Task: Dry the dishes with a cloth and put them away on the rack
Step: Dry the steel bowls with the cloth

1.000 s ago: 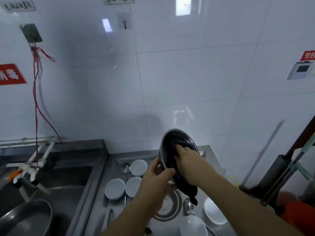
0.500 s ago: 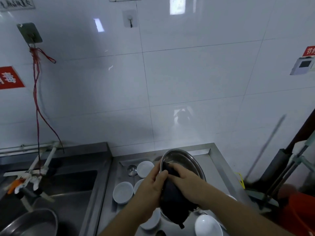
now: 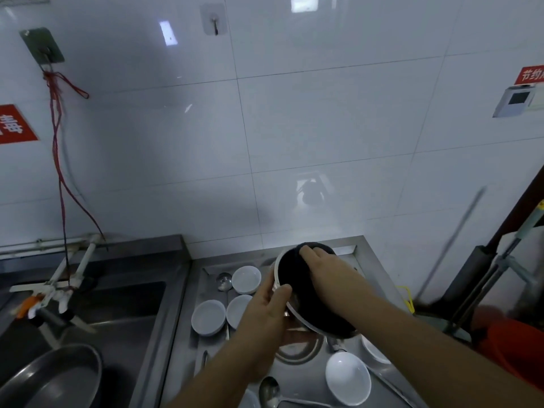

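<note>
Moved: since half a second ago you've tipped the steel bowl point(image 3: 279, 278) more upright, and your right hand point(image 3: 326, 272) has slid the dark cloth point(image 3: 312, 307) up to the far rim.
Left hand point(image 3: 265, 310): your fingers curl round the bowl's near rim — thumb over the edge.
Right hand: your fingers lie flat, pressing the cloth into the bowl.
Bowl: held above the steel counter point(image 3: 188, 325), over the small white bowls point(image 3: 246, 279) and spoons point(image 3: 269, 391).
Left of you: sink point(image 3: 126, 307) with a metal pan point(image 3: 53, 375).
</note>
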A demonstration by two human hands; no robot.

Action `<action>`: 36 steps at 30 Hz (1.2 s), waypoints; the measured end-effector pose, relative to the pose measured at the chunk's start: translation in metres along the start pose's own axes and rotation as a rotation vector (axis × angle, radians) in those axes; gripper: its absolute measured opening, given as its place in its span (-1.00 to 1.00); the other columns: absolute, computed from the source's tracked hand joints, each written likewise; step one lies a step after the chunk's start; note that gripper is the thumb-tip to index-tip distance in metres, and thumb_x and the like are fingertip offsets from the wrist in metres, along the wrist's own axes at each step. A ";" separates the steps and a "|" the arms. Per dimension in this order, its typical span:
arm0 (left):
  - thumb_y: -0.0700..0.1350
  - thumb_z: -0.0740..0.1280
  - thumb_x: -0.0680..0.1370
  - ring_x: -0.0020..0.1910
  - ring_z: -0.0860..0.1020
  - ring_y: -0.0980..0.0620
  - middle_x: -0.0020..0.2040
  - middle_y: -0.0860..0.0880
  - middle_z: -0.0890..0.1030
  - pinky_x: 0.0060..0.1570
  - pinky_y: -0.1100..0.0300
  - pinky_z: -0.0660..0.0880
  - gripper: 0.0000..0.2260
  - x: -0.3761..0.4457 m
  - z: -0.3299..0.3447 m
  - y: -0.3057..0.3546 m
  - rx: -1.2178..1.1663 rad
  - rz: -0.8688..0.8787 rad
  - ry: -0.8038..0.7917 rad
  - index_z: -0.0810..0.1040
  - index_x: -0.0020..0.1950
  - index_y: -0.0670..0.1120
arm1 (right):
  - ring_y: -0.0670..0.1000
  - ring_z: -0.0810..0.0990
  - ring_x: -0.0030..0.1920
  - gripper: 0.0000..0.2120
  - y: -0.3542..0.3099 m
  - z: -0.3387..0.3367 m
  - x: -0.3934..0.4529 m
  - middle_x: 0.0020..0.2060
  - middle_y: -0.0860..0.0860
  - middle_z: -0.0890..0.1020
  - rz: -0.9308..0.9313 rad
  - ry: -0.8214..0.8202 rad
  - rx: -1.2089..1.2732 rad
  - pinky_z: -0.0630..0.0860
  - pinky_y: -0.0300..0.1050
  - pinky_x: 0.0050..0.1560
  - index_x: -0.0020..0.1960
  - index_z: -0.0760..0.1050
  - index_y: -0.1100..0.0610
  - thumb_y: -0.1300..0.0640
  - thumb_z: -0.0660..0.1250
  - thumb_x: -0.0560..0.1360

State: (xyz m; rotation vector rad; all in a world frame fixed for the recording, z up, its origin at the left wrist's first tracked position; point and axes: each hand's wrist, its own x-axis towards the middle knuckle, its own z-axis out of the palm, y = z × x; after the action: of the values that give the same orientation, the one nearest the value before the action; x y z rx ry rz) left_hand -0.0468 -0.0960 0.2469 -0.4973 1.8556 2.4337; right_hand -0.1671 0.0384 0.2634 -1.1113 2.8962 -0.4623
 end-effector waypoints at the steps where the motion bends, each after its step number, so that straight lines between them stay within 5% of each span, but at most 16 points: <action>1: -0.06 0.24 0.74 0.07 0.74 -0.27 0.14 -0.05 0.75 -0.06 -0.22 0.70 -0.65 -0.001 0.002 0.002 0.021 0.030 0.012 0.50 0.39 0.38 | 0.14 0.61 0.12 -0.65 0.003 -0.001 -0.003 0.17 0.05 0.56 0.013 -0.033 -0.052 0.59 0.11 0.07 0.36 0.30 0.02 0.18 0.24 0.60; 8: -0.16 0.27 0.71 0.05 0.76 -0.09 0.07 -0.01 0.75 -0.14 -0.20 0.72 -0.48 -0.008 0.021 -0.002 0.207 0.131 0.017 0.33 0.56 0.35 | 0.05 0.56 -0.08 -0.68 0.015 -0.002 -0.027 0.04 0.09 0.63 0.253 -0.406 0.161 0.41 -0.09 -0.12 0.32 0.34 0.13 0.00 0.20 0.64; 12: -0.14 0.24 0.73 0.04 0.75 -0.02 0.05 0.01 0.74 -0.17 -0.13 0.73 -0.53 -0.007 0.024 -0.004 0.237 0.147 0.043 0.37 0.54 0.32 | 0.07 0.72 0.02 -0.62 0.012 -0.006 -0.046 0.00 0.04 0.71 0.311 -0.475 0.888 0.63 -0.09 -0.02 0.23 0.55 -0.13 -0.14 0.32 0.43; 14: -0.12 0.20 0.74 0.04 0.74 0.05 0.04 0.08 0.73 -0.19 -0.04 0.72 -0.58 -0.007 0.027 -0.005 0.245 0.161 0.043 0.41 0.51 0.32 | 0.21 0.72 0.11 -0.59 0.011 -0.005 -0.051 0.06 0.09 0.72 0.296 -0.430 1.262 0.69 0.05 0.05 0.23 0.61 -0.20 -0.06 0.37 0.39; 16: -0.10 0.18 0.75 0.03 0.74 0.09 0.05 0.13 0.73 -0.17 -0.01 0.71 -0.60 -0.006 0.029 -0.005 0.228 0.151 0.051 0.45 0.45 0.37 | 0.16 0.71 0.09 -0.59 0.010 -0.001 -0.051 0.06 0.04 0.71 0.243 -0.327 1.379 0.69 0.08 0.08 0.28 0.58 -0.21 0.05 0.33 0.46; 20: -0.05 0.19 0.75 0.13 0.74 -0.08 0.16 0.05 0.74 0.00 -0.21 0.71 -0.65 -0.010 0.036 -0.011 0.108 0.108 0.054 0.50 0.41 0.37 | -0.08 0.65 0.04 -0.57 0.008 0.002 -0.040 0.06 -0.13 0.65 0.063 0.030 0.840 0.60 -0.06 0.13 0.34 0.42 -0.26 0.13 0.27 0.56; 23: -0.06 0.19 0.76 0.10 0.74 -0.25 0.22 -0.06 0.71 -0.09 -0.19 0.70 -0.68 -0.012 0.040 -0.010 0.016 0.100 0.071 0.50 0.42 0.29 | 0.08 0.55 0.18 -0.58 0.023 -0.007 -0.024 0.21 0.01 0.59 -0.163 0.214 0.203 0.50 -0.02 0.19 0.44 0.40 -0.01 0.20 0.25 0.60; 26: -0.08 0.22 0.74 0.10 0.73 -0.26 0.27 -0.12 0.68 -0.12 -0.19 0.71 -0.66 -0.004 0.036 0.001 0.030 0.195 0.088 0.45 0.48 0.24 | 0.14 0.53 0.19 -0.59 0.041 -0.021 -0.014 0.19 -0.01 0.60 -0.251 0.197 -0.324 0.46 0.08 0.14 0.40 0.48 -0.04 0.15 0.25 0.57; 32: -0.14 0.24 0.72 0.07 0.75 -0.17 0.15 -0.10 0.73 -0.18 -0.19 0.72 -0.51 0.012 0.030 0.024 0.165 0.324 0.138 0.38 0.48 0.42 | 0.21 0.50 0.24 -0.57 0.042 -0.025 -0.012 0.27 0.07 0.57 -0.028 -0.054 -0.229 0.45 0.07 0.24 0.50 0.38 -0.05 0.10 0.14 0.64; 36: 0.02 0.29 0.61 0.06 0.73 0.05 0.09 0.01 0.74 -0.04 0.01 0.71 -0.48 0.020 0.029 0.020 0.368 0.363 0.127 0.34 0.55 0.37 | 0.14 0.63 0.16 -0.63 0.022 -0.014 -0.029 0.21 0.09 0.66 0.062 -0.240 0.320 0.56 0.06 0.19 0.40 0.45 -0.03 0.09 0.17 0.61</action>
State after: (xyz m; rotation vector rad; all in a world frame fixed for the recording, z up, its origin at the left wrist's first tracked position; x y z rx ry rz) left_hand -0.0764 -0.0773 0.2666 -0.3184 2.5724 2.2014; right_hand -0.1616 0.0766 0.2674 -0.9516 2.5285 -0.7055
